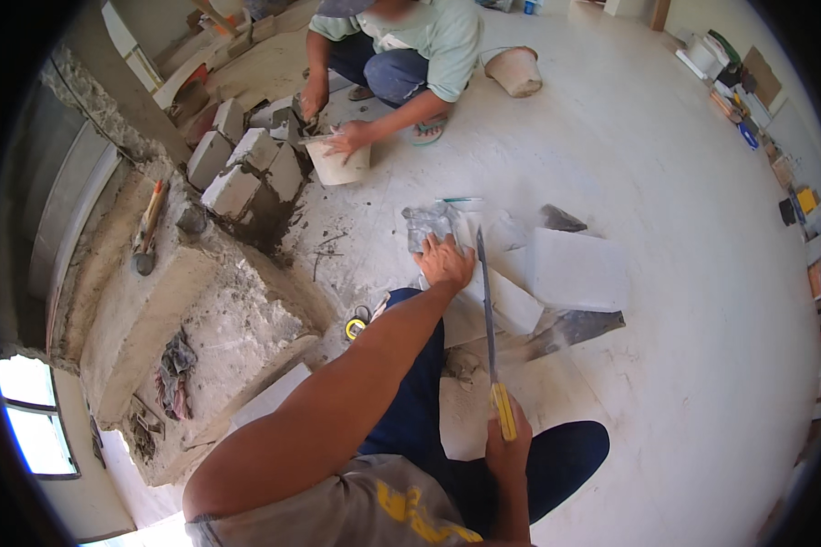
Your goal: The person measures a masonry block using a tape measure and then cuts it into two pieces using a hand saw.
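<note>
My right hand [509,447] is wrapped round the yellow handle of a handsaw [488,314], whose long narrow blade points away from me. The blade lies across a white block [511,299] low on the floor in front of my knees; how deep it has cut, I cannot tell. Fingers spread, my left hand [445,263] presses down at the block's left end, beside a crumpled grey plastic sheet [429,221]. Just right of the saw is a second, wider white block [576,270] lying flat. A pencil-like thin green stick [458,199] rests beyond the plastic.
A co-worker [401,64] squats ahead, one hand on a pale bucket [339,161] beside mortared blocks [246,178]. Another bucket [514,71] stands behind. On the broken concrete ledge at left lies a hammer [148,228]. A yellow tape measure [356,328] sits near my left knee.
</note>
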A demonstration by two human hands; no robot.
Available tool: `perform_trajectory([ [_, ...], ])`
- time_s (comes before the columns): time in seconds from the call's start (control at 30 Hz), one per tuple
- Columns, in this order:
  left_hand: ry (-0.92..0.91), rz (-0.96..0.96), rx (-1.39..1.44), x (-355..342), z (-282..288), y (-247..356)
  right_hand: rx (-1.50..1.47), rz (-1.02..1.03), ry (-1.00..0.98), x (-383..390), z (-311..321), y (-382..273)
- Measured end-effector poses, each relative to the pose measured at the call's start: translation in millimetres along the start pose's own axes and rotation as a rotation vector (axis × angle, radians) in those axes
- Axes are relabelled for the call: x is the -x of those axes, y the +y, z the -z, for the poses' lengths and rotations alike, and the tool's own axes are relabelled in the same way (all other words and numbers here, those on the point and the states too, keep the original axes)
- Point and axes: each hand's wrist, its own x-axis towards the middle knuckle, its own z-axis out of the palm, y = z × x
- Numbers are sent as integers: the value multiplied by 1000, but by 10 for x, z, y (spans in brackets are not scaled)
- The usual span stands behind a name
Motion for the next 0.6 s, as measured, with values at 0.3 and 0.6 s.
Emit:
perform_trajectory([
  [0.3, -41, 24, -16, -24, 15, -5, -43, -118, 13, 344, 171, -112],
  [0.6, -25, 3, -12, -31, 9, -3, -99, 8, 64, -498, -338, 149],
])
